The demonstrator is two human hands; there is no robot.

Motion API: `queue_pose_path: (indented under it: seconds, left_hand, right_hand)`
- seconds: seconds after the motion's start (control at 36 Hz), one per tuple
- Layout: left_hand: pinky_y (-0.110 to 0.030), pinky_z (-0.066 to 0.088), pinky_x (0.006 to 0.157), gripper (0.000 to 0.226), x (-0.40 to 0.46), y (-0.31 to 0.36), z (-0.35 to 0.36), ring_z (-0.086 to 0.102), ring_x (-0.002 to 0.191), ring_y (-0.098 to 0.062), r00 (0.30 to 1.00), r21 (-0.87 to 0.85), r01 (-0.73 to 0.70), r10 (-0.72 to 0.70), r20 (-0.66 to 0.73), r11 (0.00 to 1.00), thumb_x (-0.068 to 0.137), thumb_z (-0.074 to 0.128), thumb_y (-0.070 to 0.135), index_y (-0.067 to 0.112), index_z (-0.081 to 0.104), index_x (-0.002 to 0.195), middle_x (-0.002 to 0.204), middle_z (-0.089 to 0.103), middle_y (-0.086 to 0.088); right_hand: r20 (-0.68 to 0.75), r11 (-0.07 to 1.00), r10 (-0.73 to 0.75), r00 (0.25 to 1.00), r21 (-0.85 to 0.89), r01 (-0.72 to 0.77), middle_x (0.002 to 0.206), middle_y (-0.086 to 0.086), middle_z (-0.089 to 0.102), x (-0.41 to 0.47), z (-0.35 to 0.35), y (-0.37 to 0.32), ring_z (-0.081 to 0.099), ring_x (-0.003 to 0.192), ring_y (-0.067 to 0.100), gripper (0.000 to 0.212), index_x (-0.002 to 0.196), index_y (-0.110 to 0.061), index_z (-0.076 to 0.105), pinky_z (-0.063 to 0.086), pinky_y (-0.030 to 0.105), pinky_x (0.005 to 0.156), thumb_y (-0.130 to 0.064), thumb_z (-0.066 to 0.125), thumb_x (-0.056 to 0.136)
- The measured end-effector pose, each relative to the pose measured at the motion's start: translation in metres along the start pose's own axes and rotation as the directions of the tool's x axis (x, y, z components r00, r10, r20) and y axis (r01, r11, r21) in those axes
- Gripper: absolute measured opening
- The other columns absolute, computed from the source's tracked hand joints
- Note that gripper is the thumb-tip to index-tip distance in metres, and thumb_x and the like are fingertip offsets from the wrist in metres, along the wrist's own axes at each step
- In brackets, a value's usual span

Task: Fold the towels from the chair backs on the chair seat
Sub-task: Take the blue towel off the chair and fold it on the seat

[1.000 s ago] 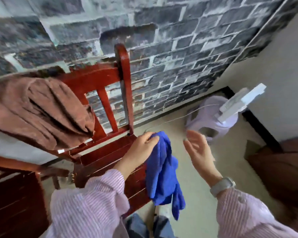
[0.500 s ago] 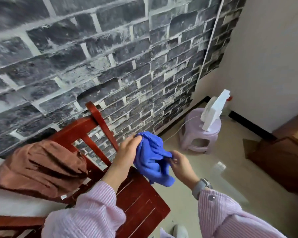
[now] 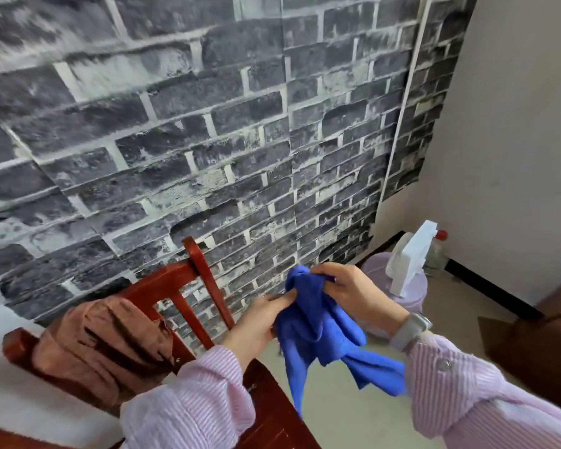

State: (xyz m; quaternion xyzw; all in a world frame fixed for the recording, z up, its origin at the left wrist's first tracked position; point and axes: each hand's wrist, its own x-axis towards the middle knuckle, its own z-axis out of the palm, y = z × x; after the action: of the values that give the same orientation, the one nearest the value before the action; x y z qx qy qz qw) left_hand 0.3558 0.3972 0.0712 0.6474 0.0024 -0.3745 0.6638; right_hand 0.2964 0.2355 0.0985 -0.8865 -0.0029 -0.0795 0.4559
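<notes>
Both hands hold a bunched blue towel (image 3: 318,328) in the air: the left hand (image 3: 263,319) pinches its left edge, the right hand (image 3: 350,293) grips its top. Left of the left hand, a brown towel (image 3: 104,345) drapes over the red chair back (image 3: 175,280). Behind the right hand stands a purple stool (image 3: 412,286) bearing what may be a white fan (image 3: 408,257).

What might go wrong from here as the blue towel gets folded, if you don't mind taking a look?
1. The blue towel is bunched in the air between the left hand and the right hand, with ends dangling, so a corner may slip free and brush the floor.
2. The brown towel is heaped loosely on the chair back, close to the left sleeve; a bump could knock it off.
</notes>
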Motion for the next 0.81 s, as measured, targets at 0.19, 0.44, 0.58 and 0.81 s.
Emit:
queue_pose_path:
  seconds: [0.19,0.44,0.58,0.81]
  left_hand:
    - [-0.032,0.044,0.068,0.017,-0.01,0.03,0.013,0.055,0.069,-0.017,0.877,0.34,-0.402,0.465,-0.125,0.85,0.085,0.062,0.02,0.004,0.065,0.081,0.074,0.063,-0.009]
    - [-0.016,0.043,0.061,0.011,-0.014,0.049,0.02,0.056,0.064,-0.007,0.752,0.414,-0.529,0.635,-0.177,0.741,0.085,0.061,0.012,0.018,0.055,0.078,0.07,0.062,0.001]
    - [-0.014,0.04,0.061,0.018,-0.012,0.054,0.003,0.051,0.063,-0.007,0.759,0.377,-0.544,0.631,-0.159,0.749,0.083,0.061,0.008,0.024,0.053,0.085,0.069,0.06,0.005]
    - [-0.011,0.046,0.073,0.026,-0.009,0.031,0.023,0.06,0.076,0.001,0.891,0.519,-0.444,0.42,0.172,0.73,0.083,0.065,0.01,0.028,0.061,0.101,0.083,0.064,0.012]
  right_hand:
    - [-0.342,0.967,0.063,0.938,-0.211,-0.142,0.076,-0.006,0.044,-0.025,-0.009,0.046,0.047,0.075,0.019,0.024,0.095,-0.008,0.071,0.04,0.031,0.07,0.004,0.062,0.076]
    - [-0.411,0.906,0.348,0.842,-0.084,-0.416,0.09,0.005,0.072,-0.049,0.004,0.071,0.064,0.087,0.03,0.018,0.101,-0.019,0.067,0.045,0.034,0.069,-0.019,0.054,0.088]
    - [-0.44,0.918,0.342,0.831,-0.034,-0.396,0.097,0.008,0.07,-0.044,-0.004,0.067,0.064,0.091,0.029,0.02,0.106,-0.016,0.065,0.05,0.038,0.079,-0.016,0.055,0.088]
    - [-0.3,0.974,0.2,0.933,-0.045,-0.224,0.063,-0.005,0.053,-0.016,-0.004,0.027,0.048,0.064,0.017,0.005,0.078,-0.016,0.06,0.043,0.034,0.067,-0.012,0.058,0.078]
